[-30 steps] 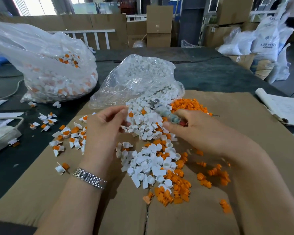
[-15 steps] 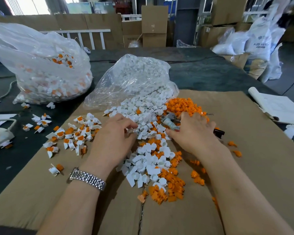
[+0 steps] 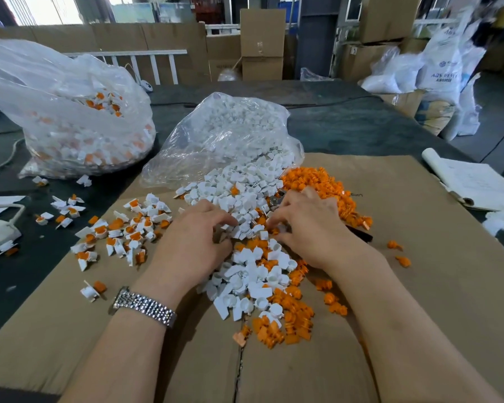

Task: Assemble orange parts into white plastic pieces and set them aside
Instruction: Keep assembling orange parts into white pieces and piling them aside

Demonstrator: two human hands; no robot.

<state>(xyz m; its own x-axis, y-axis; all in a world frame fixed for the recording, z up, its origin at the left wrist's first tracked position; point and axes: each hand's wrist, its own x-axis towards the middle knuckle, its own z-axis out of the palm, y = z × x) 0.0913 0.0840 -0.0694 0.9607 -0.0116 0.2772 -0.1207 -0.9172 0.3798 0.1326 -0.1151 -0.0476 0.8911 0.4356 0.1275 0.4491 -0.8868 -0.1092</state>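
Cardboard (image 3: 419, 286) covers most of the table in front of you, and the loose pile of white pieces (image 3: 245, 205) runs down the middle of it, spilling out of the open clear bag (image 3: 224, 135) just behind. Orange parts (image 3: 317, 181) sit heaped at the right rear of that pile, with more mixed in at the near end (image 3: 288, 321) and a few strays off to the right.

Your left hand (image 3: 192, 242) is palm down on the left edge of the pile, fingers curled with the tips dug in among the white pieces; can't tell if it's actually pinching one. Your right hand (image 3: 309, 228) is the same story on the other side: fingers bent into the mix where white meets orange, whatever is under the fingertips is hidden. A dark object (image 3: 361, 232) pokes out from under that hand's right side, and something metallic (image 3: 277, 199) shows just past your fingers.

Finished pieces (image 3: 122, 228), white with orange set in, are scattered left of your left hand, trailing onto the dark tabletop (image 3: 361, 126). Further back left is a second big bag (image 3: 70, 120) holding more white-and-orange pieces. A paper pad (image 3: 477, 181) lies at the right edge, well apart from the pile. Wristwatch (image 3: 143, 305) on your left wrist.
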